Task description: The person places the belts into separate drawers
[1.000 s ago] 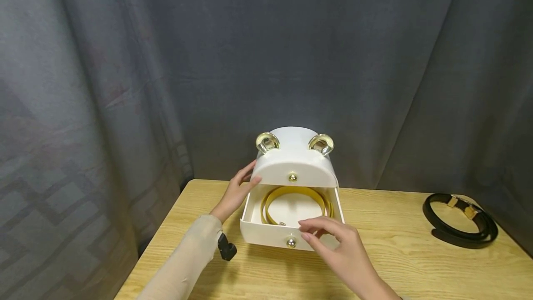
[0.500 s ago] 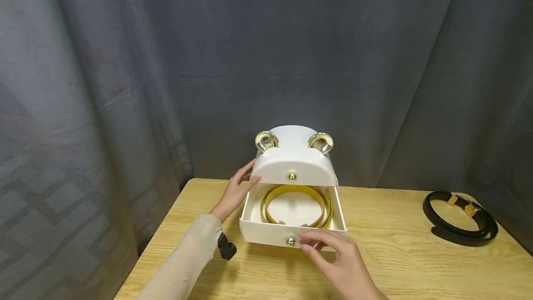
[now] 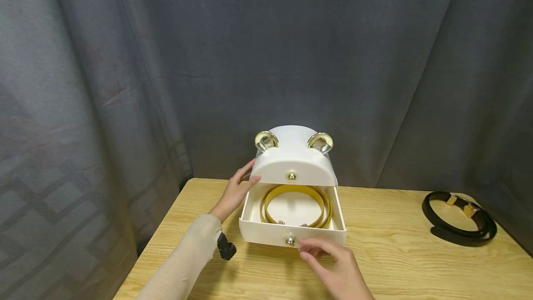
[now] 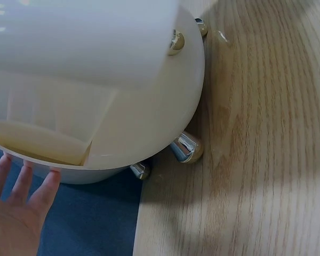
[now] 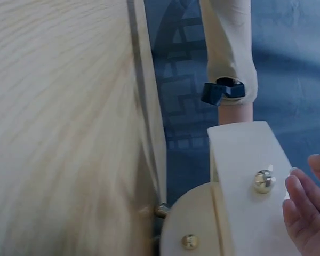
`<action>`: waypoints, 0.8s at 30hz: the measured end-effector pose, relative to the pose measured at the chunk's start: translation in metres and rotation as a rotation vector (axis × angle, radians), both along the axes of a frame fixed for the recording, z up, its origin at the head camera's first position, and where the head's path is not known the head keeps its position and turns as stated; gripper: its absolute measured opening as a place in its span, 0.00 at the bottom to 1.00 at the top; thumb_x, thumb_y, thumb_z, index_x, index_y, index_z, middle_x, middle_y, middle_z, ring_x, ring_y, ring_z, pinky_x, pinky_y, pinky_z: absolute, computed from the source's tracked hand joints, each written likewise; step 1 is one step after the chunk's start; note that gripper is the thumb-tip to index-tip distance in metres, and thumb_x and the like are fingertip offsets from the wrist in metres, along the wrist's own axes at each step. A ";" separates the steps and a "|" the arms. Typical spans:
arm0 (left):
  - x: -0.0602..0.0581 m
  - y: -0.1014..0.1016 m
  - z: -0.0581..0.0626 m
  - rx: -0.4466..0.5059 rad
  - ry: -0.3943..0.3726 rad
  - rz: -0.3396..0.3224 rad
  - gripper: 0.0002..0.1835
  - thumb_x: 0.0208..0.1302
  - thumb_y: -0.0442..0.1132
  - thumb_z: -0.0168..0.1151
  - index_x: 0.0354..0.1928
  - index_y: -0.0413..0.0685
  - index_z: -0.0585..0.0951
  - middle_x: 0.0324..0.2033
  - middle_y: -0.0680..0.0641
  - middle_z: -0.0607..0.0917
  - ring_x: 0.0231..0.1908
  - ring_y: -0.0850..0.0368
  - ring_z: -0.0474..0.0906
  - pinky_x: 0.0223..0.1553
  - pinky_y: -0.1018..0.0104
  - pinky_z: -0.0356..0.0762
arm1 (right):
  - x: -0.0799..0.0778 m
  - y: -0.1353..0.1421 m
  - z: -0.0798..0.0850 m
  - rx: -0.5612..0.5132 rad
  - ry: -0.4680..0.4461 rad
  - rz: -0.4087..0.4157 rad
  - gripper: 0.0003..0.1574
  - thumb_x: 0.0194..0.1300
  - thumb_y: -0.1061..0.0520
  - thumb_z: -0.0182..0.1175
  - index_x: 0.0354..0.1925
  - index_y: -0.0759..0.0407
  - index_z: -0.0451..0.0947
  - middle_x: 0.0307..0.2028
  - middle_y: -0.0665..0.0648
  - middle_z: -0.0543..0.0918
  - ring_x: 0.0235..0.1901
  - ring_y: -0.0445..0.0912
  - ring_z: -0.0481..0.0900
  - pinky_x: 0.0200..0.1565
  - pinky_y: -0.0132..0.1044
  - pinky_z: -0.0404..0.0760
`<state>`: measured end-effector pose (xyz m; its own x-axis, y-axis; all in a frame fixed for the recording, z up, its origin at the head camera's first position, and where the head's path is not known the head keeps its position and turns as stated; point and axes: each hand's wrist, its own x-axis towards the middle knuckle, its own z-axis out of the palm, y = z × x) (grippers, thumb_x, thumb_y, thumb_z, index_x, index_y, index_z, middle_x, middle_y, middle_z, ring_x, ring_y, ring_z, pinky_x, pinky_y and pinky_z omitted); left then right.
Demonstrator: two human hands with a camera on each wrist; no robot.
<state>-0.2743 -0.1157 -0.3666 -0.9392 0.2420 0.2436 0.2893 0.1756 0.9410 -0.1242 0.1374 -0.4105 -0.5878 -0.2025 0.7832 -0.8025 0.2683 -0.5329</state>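
Observation:
A white box [image 3: 293,152] with gold ears stands on the table. Its lower drawer [image 3: 262,233] is pulled out, and a yellow belt [image 3: 291,189] lies coiled in it. Against the left side of the box rests my left hand [image 3: 233,193]; in the left wrist view its straight fingertips touch the white edge. My right hand [image 3: 335,265] is just right of the drawer's round metal knob [image 3: 290,241], fingers slightly bent, thumb apart, holding nothing. In the right wrist view the fingertips lie beside the knob [image 5: 264,181], near the drawer front.
A coiled black belt [image 3: 462,240] with gold fittings lies on the wooden table [image 3: 399,253] to the right. Behind the table hangs a grey curtain [image 3: 266,59]. Short shiny legs [image 4: 186,146] support the box. A black device [image 3: 226,246] is worn on the left wrist.
My right hand has moved down from over the drawer's front rim to lower beside the knob. My left hand, the box and its pulled-out drawer look nearly unchanged.

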 end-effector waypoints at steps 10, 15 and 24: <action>0.000 0.001 0.000 -0.006 0.013 0.008 0.32 0.74 0.43 0.58 0.76 0.52 0.62 0.71 0.39 0.62 0.67 0.40 0.65 0.62 0.45 0.70 | -0.002 -0.007 -0.018 -0.022 -0.075 -0.043 0.22 0.50 0.76 0.70 0.45 0.63 0.84 0.33 0.52 0.87 0.29 0.39 0.82 0.33 0.28 0.79; 0.001 0.001 -0.001 0.000 0.020 0.009 0.32 0.73 0.42 0.58 0.76 0.51 0.62 0.71 0.39 0.63 0.67 0.41 0.65 0.61 0.46 0.70 | -0.002 -0.012 -0.021 -0.052 -0.130 -0.103 0.22 0.51 0.74 0.70 0.45 0.60 0.85 0.33 0.51 0.87 0.31 0.38 0.82 0.34 0.28 0.80; -0.001 0.000 -0.001 0.004 0.007 0.003 0.32 0.73 0.43 0.58 0.76 0.53 0.62 0.72 0.40 0.62 0.68 0.40 0.64 0.62 0.46 0.70 | -0.004 -0.023 -0.020 -0.115 -0.251 -0.159 0.20 0.54 0.70 0.71 0.45 0.55 0.86 0.33 0.47 0.87 0.32 0.39 0.83 0.33 0.31 0.82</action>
<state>-0.2758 -0.1156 -0.3675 -0.9381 0.2381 0.2514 0.2956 0.1727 0.9396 -0.1286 0.1142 -0.4305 -0.7830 -0.0110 0.6219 -0.5948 0.3059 -0.7434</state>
